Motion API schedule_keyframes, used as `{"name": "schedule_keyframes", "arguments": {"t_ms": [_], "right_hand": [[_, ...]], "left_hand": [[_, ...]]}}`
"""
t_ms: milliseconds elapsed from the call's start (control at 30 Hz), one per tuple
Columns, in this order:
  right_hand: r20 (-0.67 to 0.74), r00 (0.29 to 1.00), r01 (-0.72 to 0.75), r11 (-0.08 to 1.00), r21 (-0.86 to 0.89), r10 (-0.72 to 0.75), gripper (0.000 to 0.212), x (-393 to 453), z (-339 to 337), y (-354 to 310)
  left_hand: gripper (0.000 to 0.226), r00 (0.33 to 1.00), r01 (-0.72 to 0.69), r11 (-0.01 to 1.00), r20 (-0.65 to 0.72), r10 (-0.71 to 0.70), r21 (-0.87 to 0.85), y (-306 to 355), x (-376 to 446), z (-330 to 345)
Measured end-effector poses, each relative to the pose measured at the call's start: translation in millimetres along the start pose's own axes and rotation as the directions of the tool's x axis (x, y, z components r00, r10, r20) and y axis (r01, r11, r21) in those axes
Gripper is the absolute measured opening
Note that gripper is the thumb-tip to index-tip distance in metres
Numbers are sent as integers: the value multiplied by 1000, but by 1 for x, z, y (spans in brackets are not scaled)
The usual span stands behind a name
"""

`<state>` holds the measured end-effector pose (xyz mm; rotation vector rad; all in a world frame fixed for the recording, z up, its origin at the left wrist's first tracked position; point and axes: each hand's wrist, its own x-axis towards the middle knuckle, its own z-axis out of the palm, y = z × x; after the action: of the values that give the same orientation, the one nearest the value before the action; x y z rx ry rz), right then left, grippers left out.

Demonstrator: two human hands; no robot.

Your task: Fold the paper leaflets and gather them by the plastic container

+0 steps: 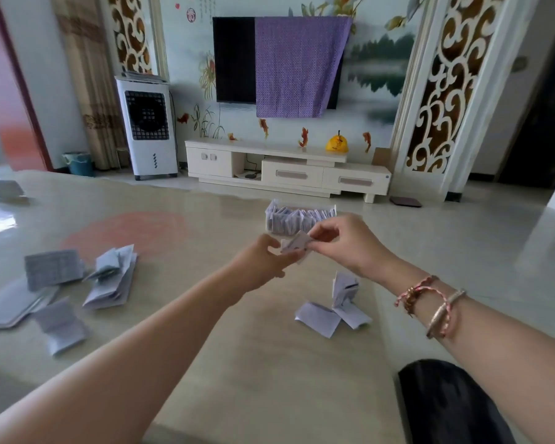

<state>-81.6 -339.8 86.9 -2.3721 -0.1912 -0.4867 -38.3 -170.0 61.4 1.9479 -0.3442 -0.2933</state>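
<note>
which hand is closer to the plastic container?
Right. The right hand is just in front of the plastic container; the left hand sits lower and further left. Both pinch one leaflet.

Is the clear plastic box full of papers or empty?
Full. The clear plastic box is crammed with small folded white papers standing on edge, and their tops poke up to its rim.

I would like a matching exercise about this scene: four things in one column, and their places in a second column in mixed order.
Things:
1. purple cloth
2. plastic container
3. small leaflet
4. bracelets

Places:
A. on the right wrist
B. hanging over the television
C. pinched between the left hand and the right hand
D. on the table, behind the hands, full of folded papers

Pairs: 1-B, 2-D, 3-C, 4-A
</note>
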Motion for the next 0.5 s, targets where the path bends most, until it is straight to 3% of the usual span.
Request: {"name": "schedule_keyframes", "arguments": {"t_ms": [100, 200, 267, 367, 433, 500], "right_hand": [[74, 996, -60, 966, 253, 43, 9, -7, -4, -9], [32, 996, -93, 941, 324, 87, 17, -21, -14, -6], [77, 985, -168, 968, 189, 156, 35, -28, -26, 4], [226, 928, -257, 948, -191, 297, 58, -37, -34, 27], [249, 910, -263, 925, -275, 332, 50, -39, -29, 40], [234, 921, -262, 939, -224, 312, 27, -39, -22, 50]], "left_hand": [[30, 995, -90, 951, -59, 76, -294, 13, -10, 2], [14, 989, -136, 948, -100, 111, -289, 21, -17, 11], [12, 988, -117, 960, -124, 88, -253, 19, -16, 15], [21, 989, -83, 969, -135, 53, -232, 10, -15, 23], [25, 986, -79, 973, -159, 45, -216, 4, -15, 27], [22, 983, -89, 982, -175, 59, -169, 1, -11, 30]]}}
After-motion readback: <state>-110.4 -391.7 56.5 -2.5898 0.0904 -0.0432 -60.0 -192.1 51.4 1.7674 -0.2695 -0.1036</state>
